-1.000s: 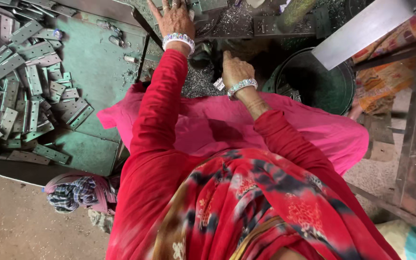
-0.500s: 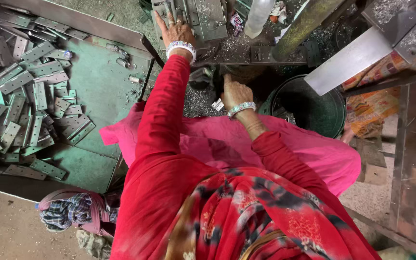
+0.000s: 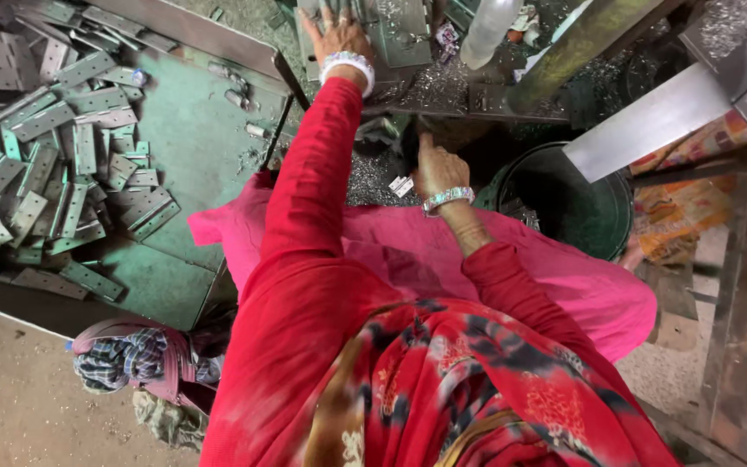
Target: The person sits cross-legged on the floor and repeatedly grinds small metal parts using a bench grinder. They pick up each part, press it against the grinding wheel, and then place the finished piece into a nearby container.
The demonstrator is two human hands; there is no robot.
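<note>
Head view, looking down: the green worktop (image 3: pixel 192 156) carries a loose heap of flat grey hinge plates (image 3: pixel 54 147) on its left half, well apart from both hands. A dark round bucket (image 3: pixel 564 207) stands on the floor at the right; what it holds is too dark to tell. The left hand (image 3: pixel 339 35) lies flat, fingers spread, on a grey metal plate (image 3: pixel 395 35) on the machine bed, among metal shavings. The right hand (image 3: pixel 438 169) reaches low under the bed edge; I cannot tell whether it grips anything. Pressing the plate well likely means keeping the palm flat and the fingers clear of moving parts.
</note>
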